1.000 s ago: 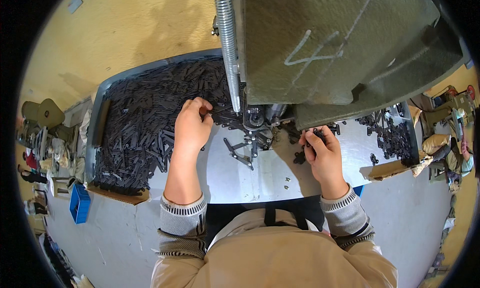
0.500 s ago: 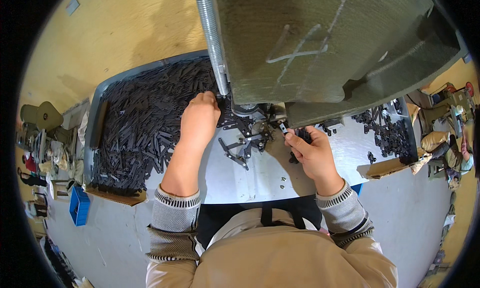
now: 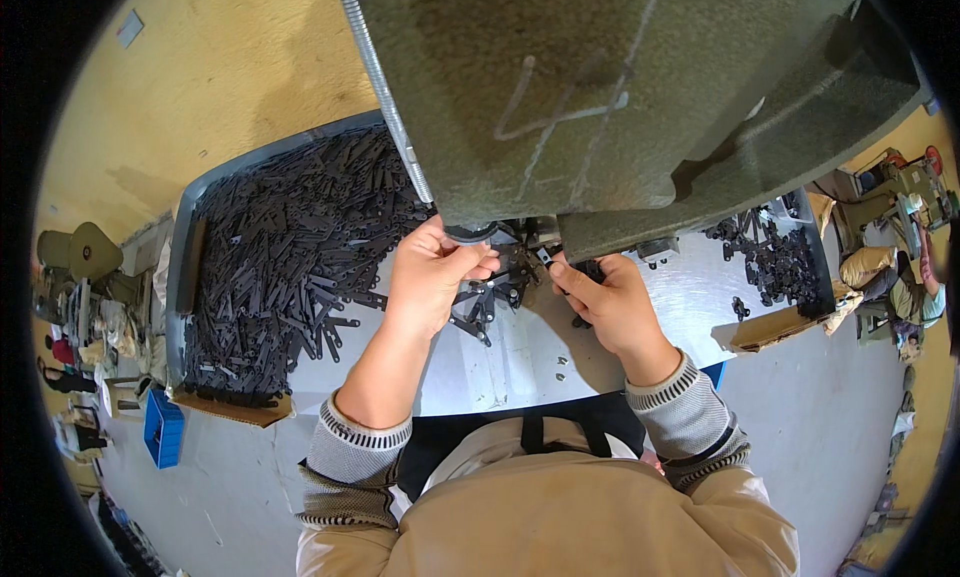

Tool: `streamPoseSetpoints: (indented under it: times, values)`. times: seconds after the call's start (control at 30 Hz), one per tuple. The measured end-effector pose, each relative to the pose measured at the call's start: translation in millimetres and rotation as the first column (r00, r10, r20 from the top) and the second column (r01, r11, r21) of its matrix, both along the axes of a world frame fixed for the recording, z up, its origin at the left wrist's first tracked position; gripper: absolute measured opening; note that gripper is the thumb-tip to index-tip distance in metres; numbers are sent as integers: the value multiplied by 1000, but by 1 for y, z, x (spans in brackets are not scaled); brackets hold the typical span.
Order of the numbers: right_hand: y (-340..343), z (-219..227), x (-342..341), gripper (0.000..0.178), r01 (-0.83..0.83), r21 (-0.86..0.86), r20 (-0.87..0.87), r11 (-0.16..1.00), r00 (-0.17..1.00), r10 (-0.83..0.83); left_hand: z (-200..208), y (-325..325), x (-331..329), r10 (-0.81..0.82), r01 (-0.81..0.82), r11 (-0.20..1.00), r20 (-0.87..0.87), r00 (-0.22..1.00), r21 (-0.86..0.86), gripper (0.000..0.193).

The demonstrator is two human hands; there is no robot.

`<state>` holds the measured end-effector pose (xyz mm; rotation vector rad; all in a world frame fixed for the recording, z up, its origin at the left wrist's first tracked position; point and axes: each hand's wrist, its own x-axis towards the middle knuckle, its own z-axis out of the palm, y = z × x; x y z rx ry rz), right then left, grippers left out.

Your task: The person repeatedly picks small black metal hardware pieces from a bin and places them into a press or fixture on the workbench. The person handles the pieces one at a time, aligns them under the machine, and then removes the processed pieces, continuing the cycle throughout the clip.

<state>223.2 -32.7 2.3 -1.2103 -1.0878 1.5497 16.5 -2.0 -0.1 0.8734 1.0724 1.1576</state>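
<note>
My left hand is beside the round black fitting under the olive-green machine. Its fingers are curled together; whatever they may hold is hidden. My right hand pinches a small black metal part with a pale shiny face, just below the machine's lower edge. Between my hands lies a loose heap of black linked strips on the metal tabletop. To the left, a grey-rimmed tray holds a deep pile of flat black strips with holes.
Small black pieces are heaped at the table's right end behind a cardboard edge. A coiled metal spring runs down the machine's left side. Tiny metal bits lie near the front edge. A blue crate stands on the floor.
My left hand has moved from the strip pile's right edge rightward and nearer, to beside the round fitting. My right hand stays nearly in place, still pinching the small part. The view has shifted slightly.
</note>
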Motion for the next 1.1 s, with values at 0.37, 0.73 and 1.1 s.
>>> streamPoseSetpoints:
  times: [0.37,0.73,1.1]
  values:
    - [17,-8,-13,24,-53,293,304,955,952,-40,0,-1,-6,-73,72,997,-142,987,-15,10]
    - [16,-5,6,20,-179,402,487,898,872,-44,-5,2,-17,-163,153,985,-147,976,-76,16]
    - [-56,-12,23,35,-217,481,840,849,392,-376,-4,5,-21,-196,188,978,-91,976,-87,16]
